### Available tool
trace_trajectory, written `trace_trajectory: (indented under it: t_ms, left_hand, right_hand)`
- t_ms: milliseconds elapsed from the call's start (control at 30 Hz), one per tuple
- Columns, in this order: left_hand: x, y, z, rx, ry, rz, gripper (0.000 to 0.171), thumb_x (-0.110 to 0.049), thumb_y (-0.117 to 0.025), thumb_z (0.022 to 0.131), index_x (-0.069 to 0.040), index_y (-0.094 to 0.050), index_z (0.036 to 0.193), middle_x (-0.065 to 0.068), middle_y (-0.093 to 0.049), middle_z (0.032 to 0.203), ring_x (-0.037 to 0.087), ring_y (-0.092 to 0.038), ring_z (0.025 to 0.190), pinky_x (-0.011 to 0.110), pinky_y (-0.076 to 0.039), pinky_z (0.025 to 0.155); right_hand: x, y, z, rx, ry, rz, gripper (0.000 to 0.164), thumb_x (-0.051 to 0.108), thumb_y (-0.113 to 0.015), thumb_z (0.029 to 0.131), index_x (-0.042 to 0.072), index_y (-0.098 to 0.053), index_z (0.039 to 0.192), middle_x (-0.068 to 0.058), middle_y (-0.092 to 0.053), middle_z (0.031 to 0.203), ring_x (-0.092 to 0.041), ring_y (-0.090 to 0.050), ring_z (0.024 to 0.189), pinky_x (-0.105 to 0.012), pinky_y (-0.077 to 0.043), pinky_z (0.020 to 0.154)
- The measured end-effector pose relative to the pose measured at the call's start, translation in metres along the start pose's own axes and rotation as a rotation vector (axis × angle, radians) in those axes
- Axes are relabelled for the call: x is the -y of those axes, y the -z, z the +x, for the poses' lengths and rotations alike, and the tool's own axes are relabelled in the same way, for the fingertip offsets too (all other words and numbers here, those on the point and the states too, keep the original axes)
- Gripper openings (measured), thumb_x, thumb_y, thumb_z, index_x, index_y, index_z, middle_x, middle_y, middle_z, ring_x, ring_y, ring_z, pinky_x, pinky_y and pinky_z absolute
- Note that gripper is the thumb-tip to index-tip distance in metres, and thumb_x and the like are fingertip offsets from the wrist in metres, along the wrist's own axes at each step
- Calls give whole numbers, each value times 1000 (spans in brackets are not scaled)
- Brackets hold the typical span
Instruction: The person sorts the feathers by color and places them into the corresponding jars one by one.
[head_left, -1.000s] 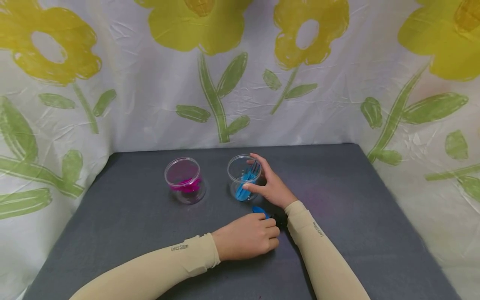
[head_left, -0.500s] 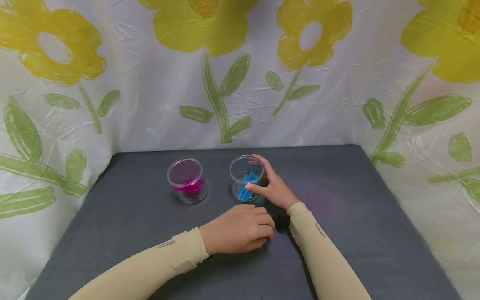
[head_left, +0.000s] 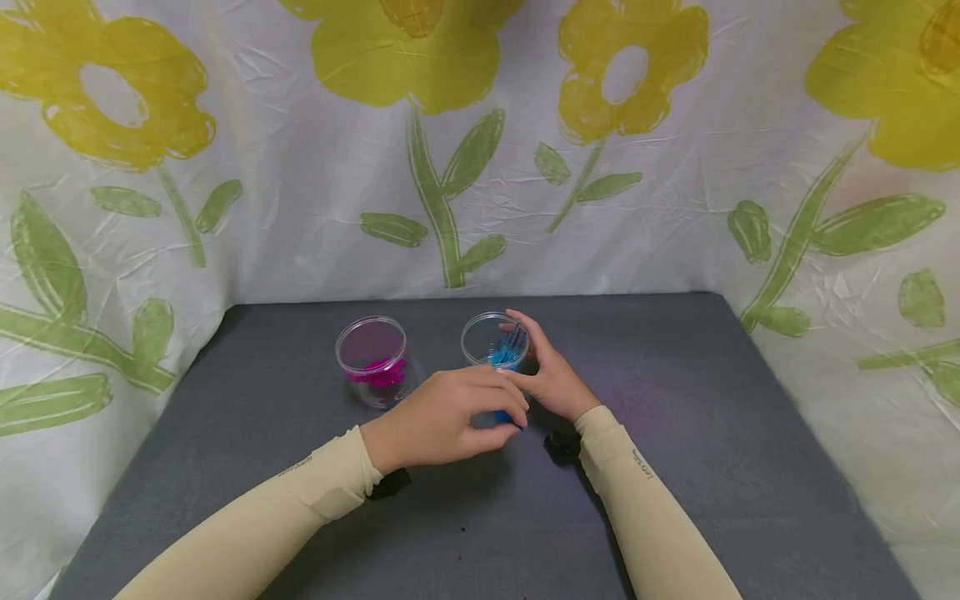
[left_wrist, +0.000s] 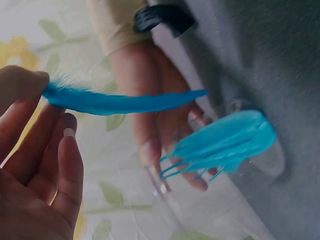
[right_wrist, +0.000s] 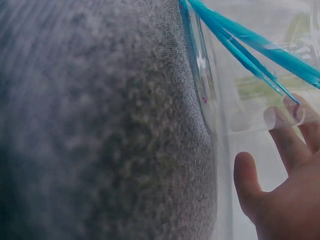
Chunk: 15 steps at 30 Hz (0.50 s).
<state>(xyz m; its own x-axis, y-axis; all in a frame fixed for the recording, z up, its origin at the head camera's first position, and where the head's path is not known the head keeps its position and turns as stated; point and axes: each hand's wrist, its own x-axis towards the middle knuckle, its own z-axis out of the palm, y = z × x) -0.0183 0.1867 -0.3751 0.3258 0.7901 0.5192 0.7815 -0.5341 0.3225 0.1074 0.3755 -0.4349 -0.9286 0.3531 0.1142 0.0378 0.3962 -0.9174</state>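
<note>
Between the thumb and fingertips of my left hand (head_left: 450, 417) I pinch a blue feather (left_wrist: 125, 102) by its fluffy end; in the left wrist view its tip points across toward the other hand. My right hand (head_left: 551, 379) curls its fingers and thumb round the side of a clear plastic jar (head_left: 471, 348). Several blue feathers (left_wrist: 225, 140) lean inside that jar, their thin ends toward the rim. In the head view the left hand overlaps the jar's lower front. The right wrist view shows right fingers (right_wrist: 292, 145) against the clear wall.
A second clear jar (head_left: 380, 395) stands to the left with magenta feathers (head_left: 381, 372) in it. Dark grey cloth (head_left: 675, 500) covers the table. A white flower-printed curtain (head_left: 300, 208) rises behind it. A black wrist device (head_left: 562, 446) sits under the right wrist.
My left hand has picked the blue feather up from the table, where it lay in front of the jar, and moved up and left toward the jar. My right hand stays on the jar.
</note>
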Motion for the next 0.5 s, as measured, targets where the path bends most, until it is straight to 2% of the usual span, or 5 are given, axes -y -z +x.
trace_trajectory:
  t_ms: [100,233,367,500]
  left_hand:
    - [4,13,4,-43,62,-97,9,-19,-74,91,-22,-73,100,-14,-69,107,-1,-60,102,18,-53,87]
    - [8,31,9,-109,142,-149,12,-19,-74,92,-24,-74,103,-16,-70,104,2,-60,90,20,-53,76]
    - [11,45,14,-175,205,-156,14,-19,-73,93,-24,-74,105,-15,-71,106,2,-63,93,25,-55,80]
    - [15,53,18,-215,233,-148,13,-19,-73,93,-24,-74,105,-13,-71,108,2,-63,96,26,-56,82]
  right_hand:
    - [-1,1,1,5,-3,-1,85,36,-70,95,41,-13,158,-7,-32,162,-30,-44,143,-54,-43,111]
    - [-15,0,5,0,-20,9,88,40,-72,93,43,-12,158,-1,-31,163,-31,-43,144,-57,-41,112]
    - [-29,-2,8,-26,-49,6,90,41,-73,92,48,-12,157,2,-29,165,-30,-40,145,-62,-35,115]
    - [-34,-3,8,-47,-79,-2,89,48,-74,89,55,-14,154,2,-30,164,-27,-40,146,-64,-33,115]
